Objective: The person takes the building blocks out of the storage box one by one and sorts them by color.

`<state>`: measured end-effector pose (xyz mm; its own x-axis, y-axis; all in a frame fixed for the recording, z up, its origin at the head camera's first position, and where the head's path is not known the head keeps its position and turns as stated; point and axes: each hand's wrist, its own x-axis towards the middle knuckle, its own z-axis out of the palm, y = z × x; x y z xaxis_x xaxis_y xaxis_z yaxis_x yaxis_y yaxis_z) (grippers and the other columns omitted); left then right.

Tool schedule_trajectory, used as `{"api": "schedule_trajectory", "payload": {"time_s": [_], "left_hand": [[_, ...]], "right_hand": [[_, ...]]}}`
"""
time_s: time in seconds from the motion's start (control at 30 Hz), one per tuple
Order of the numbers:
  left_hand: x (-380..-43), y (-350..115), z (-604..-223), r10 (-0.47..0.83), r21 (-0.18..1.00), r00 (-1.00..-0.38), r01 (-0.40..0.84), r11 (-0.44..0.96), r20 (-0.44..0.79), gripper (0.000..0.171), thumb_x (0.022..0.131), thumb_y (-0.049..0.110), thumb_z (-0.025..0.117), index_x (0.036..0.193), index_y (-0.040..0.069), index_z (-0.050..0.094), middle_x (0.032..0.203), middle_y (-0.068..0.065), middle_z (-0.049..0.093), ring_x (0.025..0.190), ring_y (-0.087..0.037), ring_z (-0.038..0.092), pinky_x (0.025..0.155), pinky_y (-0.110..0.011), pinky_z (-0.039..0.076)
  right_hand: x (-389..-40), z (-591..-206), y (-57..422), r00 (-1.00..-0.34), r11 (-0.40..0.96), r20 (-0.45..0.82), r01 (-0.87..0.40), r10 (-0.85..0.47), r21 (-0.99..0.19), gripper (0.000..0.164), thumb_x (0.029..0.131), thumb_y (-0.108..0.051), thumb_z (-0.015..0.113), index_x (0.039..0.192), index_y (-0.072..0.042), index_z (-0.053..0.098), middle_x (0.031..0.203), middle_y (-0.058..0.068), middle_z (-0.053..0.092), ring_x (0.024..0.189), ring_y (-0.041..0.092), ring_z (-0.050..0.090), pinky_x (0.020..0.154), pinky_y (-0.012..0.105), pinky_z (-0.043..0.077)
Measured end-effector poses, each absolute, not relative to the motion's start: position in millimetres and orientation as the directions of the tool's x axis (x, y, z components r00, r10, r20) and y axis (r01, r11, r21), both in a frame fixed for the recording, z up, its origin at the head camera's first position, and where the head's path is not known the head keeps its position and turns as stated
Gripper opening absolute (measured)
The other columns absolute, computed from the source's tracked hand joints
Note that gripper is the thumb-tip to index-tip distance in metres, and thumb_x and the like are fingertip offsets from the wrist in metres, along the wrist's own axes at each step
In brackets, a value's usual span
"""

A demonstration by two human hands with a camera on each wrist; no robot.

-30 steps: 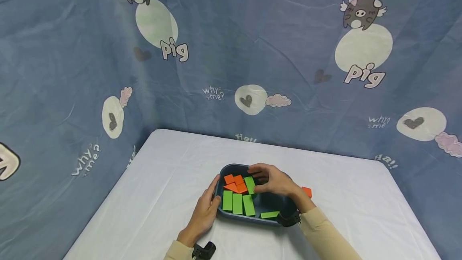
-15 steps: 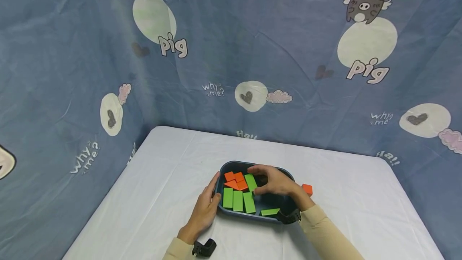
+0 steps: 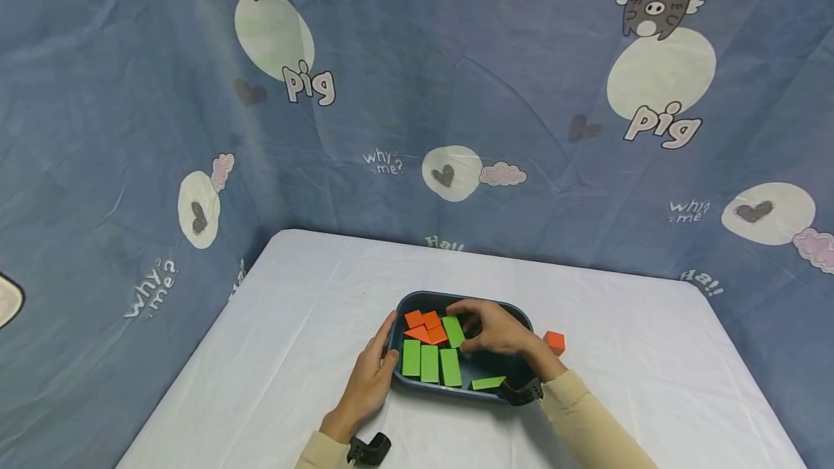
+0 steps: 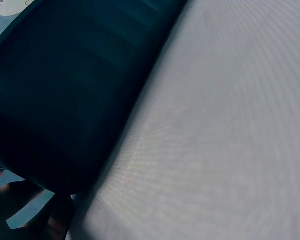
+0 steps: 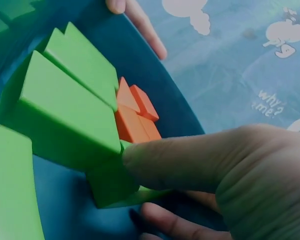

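A dark blue tray (image 3: 482,365) holds several green and orange blocks. Along its left end lies my left hand (image 3: 367,383), fingers stretched against the outer wall and thumb at the rim. My right hand (image 3: 498,328) reaches inside and pinches a green rectangular block (image 3: 452,331), thumb on the near end and index finger at the far end. That block stands beside a cluster of orange blocks (image 3: 423,331). Several green blocks (image 3: 430,364) stand side by side along the near wall. In the right wrist view the thumb (image 5: 175,160) touches the held block (image 5: 112,182); its far side is hidden.
An orange cube (image 3: 554,342) lies on the white tablecloth (image 3: 625,368), just right of the tray. A narrow green block (image 3: 487,383) sits near the tray's front wall, by the right wrist strap. A blue printed curtain (image 3: 391,93) hangs behind the table.
The head view has shifted slightly. Both hands, the tray and the blocks stay in nearly the same places.
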<state>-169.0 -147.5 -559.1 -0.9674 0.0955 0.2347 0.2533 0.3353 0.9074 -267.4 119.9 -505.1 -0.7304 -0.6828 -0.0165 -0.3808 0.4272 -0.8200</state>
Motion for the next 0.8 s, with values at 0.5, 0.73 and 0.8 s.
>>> {"api": "schedule_trajectory", "payload": {"time_s": [0.5, 0.73, 0.8], "left_hand": [[-168.1, -148.0, -557.3, 0.104, 0.918, -0.972, 0.234, 0.321, 0.212, 0.064, 0.103, 0.002, 0.049, 0.163, 0.011, 0.027, 0.158, -0.015, 0.040, 0.136, -0.030, 0.048, 0.111, -0.056, 0.037], [-167.9, -147.8, -555.3, 0.096, 0.921, -0.973, 0.230, 0.313, 0.211, 0.065, 0.102, 0.000, 0.049, 0.163, 0.013, 0.028, 0.159, -0.013, 0.039, 0.139, -0.030, 0.045, 0.113, -0.056, 0.033], [-168.2, -147.9, -555.3, 0.094, 0.920, -0.973, 0.232, 0.316, 0.213, 0.065, 0.102, 0.001, 0.049, 0.162, 0.013, 0.028, 0.159, -0.013, 0.039, 0.140, -0.030, 0.044, 0.114, -0.055, 0.033]], "right_hand": [[-265.1, -506.4, 117.2, -0.726, 0.547, -0.049, -0.470, -0.686, -0.693, 0.074, 0.074, -0.005, 0.089, 0.140, -0.004, 0.058, 0.118, 0.006, 0.065, 0.090, 0.015, 0.064, 0.075, 0.030, 0.056], [-266.7, -505.4, 114.1, -0.738, 0.583, -0.044, -0.495, -0.674, -0.644, 0.074, 0.071, -0.007, 0.092, 0.138, -0.003, 0.060, 0.115, 0.005, 0.066, 0.087, 0.014, 0.064, 0.075, 0.031, 0.056], [-267.2, -504.5, 113.0, -0.740, 0.592, -0.046, -0.498, -0.671, -0.634, 0.073, 0.070, -0.008, 0.092, 0.136, -0.002, 0.061, 0.111, 0.004, 0.066, 0.084, 0.013, 0.063, 0.074, 0.031, 0.055]]}}
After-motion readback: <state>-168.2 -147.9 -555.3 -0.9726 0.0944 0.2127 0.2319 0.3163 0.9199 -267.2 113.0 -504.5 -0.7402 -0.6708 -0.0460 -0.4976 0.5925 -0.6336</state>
